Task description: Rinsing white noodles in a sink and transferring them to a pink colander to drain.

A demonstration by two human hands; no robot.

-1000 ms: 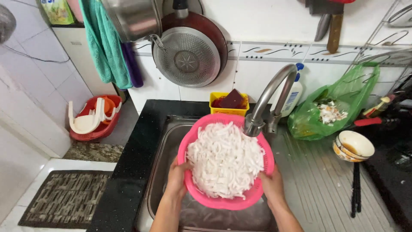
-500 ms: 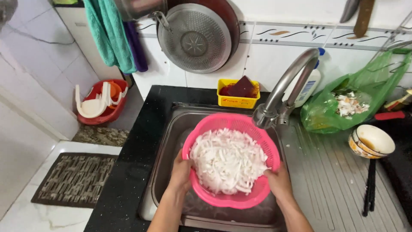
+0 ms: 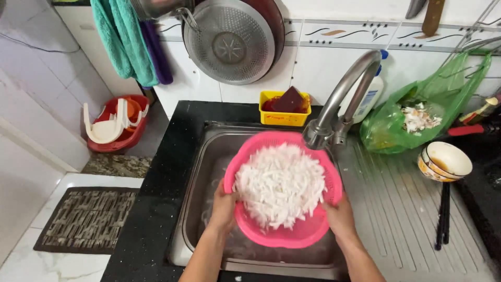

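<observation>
So both hands are on a pink colander (image 3: 284,237) piled with white shredded strips (image 3: 280,184), held right over the steel sink (image 3: 201,172). The left hand (image 3: 223,206) grips the colander's left rim, fingers curled around the outside wall with the thumb up near the edge. The right hand (image 3: 340,219) does the same on the right rim, fingers wrapped closed against the plastic. The colander tilts a bit toward the camera, and the strips heap up nearly to its rim.

Everything else, taken from the sink: the curved metal faucet (image 3: 342,102) rises from its back right corner, with the spout ending just above the colander's far edge. Behind the sink sits a small yellow tray (image 3: 284,116) with a dark reddish block in it. To the right, on the ribbed drainboard (image 3: 407,209), there's a green plastic bag (image 3: 428,109) with white scraps inside, a bowl (image 3: 446,162) and dark chopsticks (image 3: 443,214). Above it on the wall hangs a metal strainer pan (image 3: 229,44), with a teal towel (image 3: 122,39) to the left. Far left, down on the floor, a red basin (image 3: 117,122) and a patterned mat (image 3: 83,219).
</observation>
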